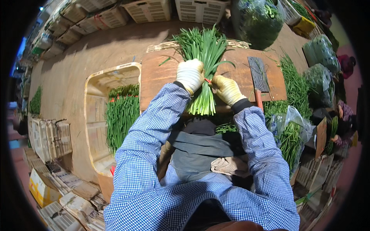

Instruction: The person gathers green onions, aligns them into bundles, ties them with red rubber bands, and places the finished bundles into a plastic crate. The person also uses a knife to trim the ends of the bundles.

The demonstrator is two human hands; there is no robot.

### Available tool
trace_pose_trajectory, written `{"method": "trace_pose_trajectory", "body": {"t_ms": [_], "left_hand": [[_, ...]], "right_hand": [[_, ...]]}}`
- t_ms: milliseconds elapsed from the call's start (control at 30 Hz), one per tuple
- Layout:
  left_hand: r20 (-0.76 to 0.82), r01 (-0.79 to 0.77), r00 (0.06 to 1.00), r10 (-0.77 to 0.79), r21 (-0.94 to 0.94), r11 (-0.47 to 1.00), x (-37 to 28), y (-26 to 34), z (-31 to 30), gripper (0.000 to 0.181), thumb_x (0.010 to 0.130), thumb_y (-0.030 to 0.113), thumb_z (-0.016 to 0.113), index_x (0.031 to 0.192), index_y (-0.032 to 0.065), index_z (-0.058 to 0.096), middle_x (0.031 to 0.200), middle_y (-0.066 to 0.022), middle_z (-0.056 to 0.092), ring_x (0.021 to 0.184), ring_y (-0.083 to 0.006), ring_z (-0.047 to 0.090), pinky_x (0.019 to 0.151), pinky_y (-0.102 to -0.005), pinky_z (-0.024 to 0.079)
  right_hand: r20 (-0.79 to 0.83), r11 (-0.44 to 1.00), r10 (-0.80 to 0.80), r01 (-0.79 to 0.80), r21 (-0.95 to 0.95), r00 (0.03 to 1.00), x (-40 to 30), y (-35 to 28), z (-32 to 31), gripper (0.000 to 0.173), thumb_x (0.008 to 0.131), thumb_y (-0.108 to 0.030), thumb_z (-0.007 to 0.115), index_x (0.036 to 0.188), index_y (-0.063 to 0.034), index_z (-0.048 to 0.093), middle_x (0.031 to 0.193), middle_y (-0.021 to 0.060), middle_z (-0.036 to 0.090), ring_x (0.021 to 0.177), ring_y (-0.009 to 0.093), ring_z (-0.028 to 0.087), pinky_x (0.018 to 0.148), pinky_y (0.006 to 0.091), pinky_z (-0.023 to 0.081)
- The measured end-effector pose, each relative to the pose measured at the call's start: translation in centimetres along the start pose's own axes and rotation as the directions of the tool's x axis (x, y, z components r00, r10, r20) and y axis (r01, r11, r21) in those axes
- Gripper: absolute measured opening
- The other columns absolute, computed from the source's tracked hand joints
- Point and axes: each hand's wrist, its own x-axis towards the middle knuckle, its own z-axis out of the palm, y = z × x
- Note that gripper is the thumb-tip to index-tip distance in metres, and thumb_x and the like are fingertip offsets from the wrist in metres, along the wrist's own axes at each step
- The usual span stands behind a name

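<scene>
A bundle of Chinese chives [204, 52] lies across a wooden board [159, 86], leaf tips pointing away from me and pale cut stems towards my lap. A red tie [207, 80] goes around its stems. My left hand [190, 75], in a whitish glove, is closed on the bundle's left side just above the tie. On the other side my right hand [228, 89], gloved too, pinches at the tie's end; its fingertips are partly hidden. To the right of that hand rests a broad dark blade [258, 72] with an orange-red handle [258, 99].
At left stands a cream plastic crate [95, 115] holding red-tied chive bundles [122, 118]. Loose chives [294, 80] are heaped right of the board, above a plastic bag of chives [290, 138]. A large filled bag [258, 26] and crates [201, 11] stand beyond. People work at far right.
</scene>
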Motion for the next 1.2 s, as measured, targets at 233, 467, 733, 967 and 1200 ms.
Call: {"method": "trace_pose_trajectory", "body": {"t_ms": [233,467,733,967,1200], "left_hand": [[0.163,-0.709,0.701,0.694,0.058,0.702,5.1,3.3,2.1,0.018,0.073,0.01,0.07,0.09,0.0098,0.074,0.124,-0.0055,0.067,0.135,-0.0261,0.048,0.117,-0.0489,0.031],[0.286,-0.555,0.799,0.53,0.011,0.831,7.2,4.8,3.7,0.01,0.078,0.021,0.071,0.079,0.0111,0.069,0.076,-0.0102,0.068,0.082,-0.0307,0.068,0.113,-0.0519,0.034],[0.168,-0.344,0.93,0.327,0.078,0.936,3.4,3.9,-1.5,0.012,0.082,0.021,0.069,0.081,0.0094,0.066,0.084,-0.0096,0.066,0.09,-0.0296,0.065,0.107,-0.0529,0.038],[-0.054,-0.308,0.951,0.305,-0.082,0.948,5.5,1.7,2.6,0.016,0.083,0.016,0.066,0.093,0.0047,0.072,0.113,-0.0129,0.067,0.111,-0.0316,0.06,0.105,-0.049,0.04],[-0.102,-0.487,0.859,0.501,0.135,0.863,5.7,4.1,0.4,0.016,0.075,0.018,0.071,0.087,0.0076,0.07,0.112,-0.0093,0.066,0.109,-0.0303,0.06,0.104,-0.0456,0.041]], "right_hand": [[-0.014,0.974,0.181,-0.181,-0.134,0.983,-3.4,-0.1,-1.7,0.016,0.089,-0.023,0.067,0.091,-0.0071,0.066,0.084,0.0175,0.067,0.083,0.038,0.066,0.071,0.0466,0.052],[-0.035,0.86,0.443,-0.414,0.298,0.896,-5.0,3.8,-2.1,0.018,0.088,-0.02,0.071,0.091,-0.0026,0.068,0.087,0.0198,0.068,0.08,0.035,0.067,0.073,0.0402,0.052],[0.171,0.958,0.113,-0.153,0.243,0.979,0.3,3.4,-8.2,0.02,0.09,-0.021,0.071,0.097,-0.0025,0.066,0.091,0.0175,0.068,0.086,0.033,0.067,0.075,0.0385,0.052],[0.02,0.774,-0.255,0.216,-0.596,0.967,3.0,1.8,-6.3,0.006,0.075,-0.009,0.062,0.08,-0.0095,0.066,0.08,0.0135,0.064,0.077,0.032,0.065,0.066,0.0425,0.052],[-0.256,0.953,0.217,-0.261,-0.152,0.942,0.6,1.6,-2.7,0.01,0.085,-0.02,0.065,0.083,-0.0102,0.067,0.083,0.0138,0.067,0.08,0.035,0.066,0.07,0.0437,0.053]]}}
